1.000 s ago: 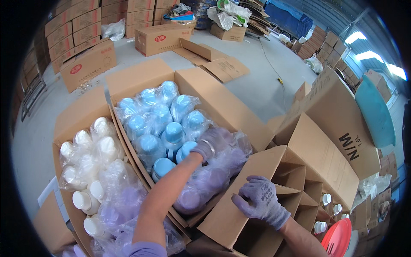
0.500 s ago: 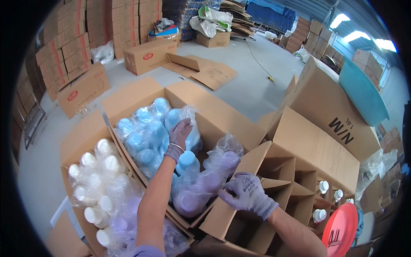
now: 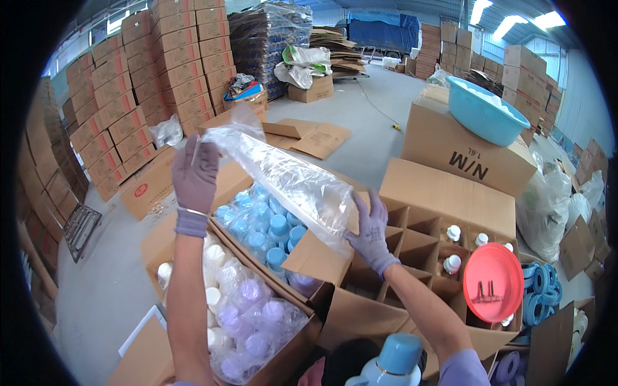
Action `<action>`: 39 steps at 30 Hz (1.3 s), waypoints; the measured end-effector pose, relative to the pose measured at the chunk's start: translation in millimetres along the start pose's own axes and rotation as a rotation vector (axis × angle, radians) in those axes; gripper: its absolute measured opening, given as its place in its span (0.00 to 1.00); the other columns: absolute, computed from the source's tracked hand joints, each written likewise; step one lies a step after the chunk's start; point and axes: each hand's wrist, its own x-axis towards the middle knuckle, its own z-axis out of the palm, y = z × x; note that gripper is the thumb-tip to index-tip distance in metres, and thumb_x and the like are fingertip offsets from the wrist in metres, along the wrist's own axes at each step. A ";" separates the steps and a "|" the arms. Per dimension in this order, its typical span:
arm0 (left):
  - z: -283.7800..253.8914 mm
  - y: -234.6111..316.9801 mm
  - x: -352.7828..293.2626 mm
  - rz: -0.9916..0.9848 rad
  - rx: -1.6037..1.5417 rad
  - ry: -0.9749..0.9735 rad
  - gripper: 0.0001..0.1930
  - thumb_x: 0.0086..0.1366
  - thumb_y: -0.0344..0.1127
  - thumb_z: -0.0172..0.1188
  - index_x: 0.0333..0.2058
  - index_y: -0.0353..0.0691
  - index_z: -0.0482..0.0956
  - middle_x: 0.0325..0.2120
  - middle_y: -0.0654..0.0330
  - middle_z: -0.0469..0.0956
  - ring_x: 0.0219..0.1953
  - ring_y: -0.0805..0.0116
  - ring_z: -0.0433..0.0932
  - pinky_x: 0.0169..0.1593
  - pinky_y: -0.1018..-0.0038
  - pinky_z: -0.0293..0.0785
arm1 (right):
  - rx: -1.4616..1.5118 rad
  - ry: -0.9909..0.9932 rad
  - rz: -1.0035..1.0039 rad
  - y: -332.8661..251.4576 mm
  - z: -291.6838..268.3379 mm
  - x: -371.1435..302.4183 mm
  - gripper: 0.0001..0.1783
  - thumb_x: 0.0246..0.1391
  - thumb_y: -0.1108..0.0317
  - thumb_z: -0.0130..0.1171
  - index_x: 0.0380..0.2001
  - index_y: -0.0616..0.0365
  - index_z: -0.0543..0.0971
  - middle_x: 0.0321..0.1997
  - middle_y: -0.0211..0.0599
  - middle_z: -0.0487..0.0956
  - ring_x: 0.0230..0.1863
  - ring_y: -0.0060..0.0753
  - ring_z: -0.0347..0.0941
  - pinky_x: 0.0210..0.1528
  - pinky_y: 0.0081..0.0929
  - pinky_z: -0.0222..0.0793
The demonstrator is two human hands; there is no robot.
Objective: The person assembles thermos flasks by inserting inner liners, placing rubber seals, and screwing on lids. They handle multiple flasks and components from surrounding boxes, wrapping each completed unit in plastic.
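A clear plastic bag (image 3: 286,170) stretches slantwise between my gloved hands, over the open carton of blue-capped bottles (image 3: 261,235). My left hand (image 3: 195,168), raised at the upper left, is closed on the bag's upper end. At its lower end is my right hand (image 3: 371,228), thumb against the plastic and some fingers apart; its exact grip is partly hidden. The right hand is above a carton with cardboard dividers (image 3: 412,248), where several white-capped bottles (image 3: 452,264) stand. A blue-capped light-blue flask (image 3: 396,360) shows at the lower edge.
Left of the blue caps, another carton holds bagged white and purple caps (image 3: 251,315). A red basin (image 3: 492,283) with small metal parts rests on the divided carton. A blue basin (image 3: 486,112) sits on a large box behind it. Blue rings (image 3: 544,289) lie at right. Stacked cartons (image 3: 187,64) line the left.
My left hand has risen and moved left from the blue caps, drawing the plastic bag out lengthwise. My right hand has left the carton flap for the bag's end. The view has tilted up.
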 end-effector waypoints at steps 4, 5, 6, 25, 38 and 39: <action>70.0 -79.8 -113.3 0.020 0.348 0.222 0.28 0.73 0.43 0.48 0.67 0.40 0.58 0.69 0.59 0.56 0.70 0.61 0.55 0.70 0.64 0.56 | 0.059 -0.075 -0.151 -27.6 -45.4 14.0 0.29 0.38 0.60 0.72 0.46 0.51 0.73 0.57 0.43 0.69 0.61 0.51 0.62 0.69 0.55 0.48; 79.3 -95.6 -152.9 -0.002 0.675 0.144 0.33 0.72 0.41 0.49 0.71 0.44 0.49 0.70 0.58 0.53 0.71 0.60 0.54 0.71 0.59 0.52 | 0.197 -0.172 -0.050 -43.6 -48.6 9.2 0.28 0.40 0.59 0.72 0.45 0.52 0.73 0.54 0.43 0.71 0.59 0.51 0.64 0.68 0.53 0.50; 109.7 -109.3 -182.9 -0.060 0.681 0.078 0.35 0.71 0.39 0.52 0.71 0.43 0.47 0.70 0.56 0.52 0.70 0.59 0.54 0.70 0.61 0.53 | 0.315 -0.274 0.057 -51.4 -53.6 -0.1 0.27 0.41 0.58 0.71 0.45 0.53 0.73 0.51 0.43 0.72 0.57 0.50 0.65 0.67 0.52 0.51; 118.0 -65.1 -415.6 -0.984 0.313 -0.260 0.11 0.58 0.33 0.61 0.35 0.32 0.84 0.35 0.60 0.77 0.41 0.72 0.74 0.45 0.73 0.71 | 0.124 -0.058 0.414 -68.6 -229.8 -264.6 0.21 0.47 0.71 0.60 0.46 0.64 0.73 0.47 0.51 0.73 0.53 0.55 0.70 0.58 0.41 0.66; 162.9 -19.6 -452.3 -0.881 0.670 -0.207 0.22 0.68 0.47 0.60 0.53 0.39 0.74 0.40 0.60 0.79 0.44 0.69 0.76 0.51 0.69 0.73 | 0.139 -0.668 -0.045 -125.9 -314.2 -520.0 0.11 0.40 0.64 0.61 0.30 0.51 0.74 0.42 0.36 0.75 0.47 0.47 0.71 0.55 0.55 0.66; 180.7 -20.7 -444.2 -0.963 0.924 -0.434 0.22 0.66 0.43 0.62 0.53 0.37 0.74 0.44 0.59 0.78 0.44 0.66 0.77 0.53 0.69 0.72 | 0.151 -0.713 -0.036 -121.7 -317.0 -522.6 0.12 0.41 0.64 0.62 0.32 0.51 0.76 0.43 0.36 0.75 0.48 0.47 0.71 0.54 0.53 0.67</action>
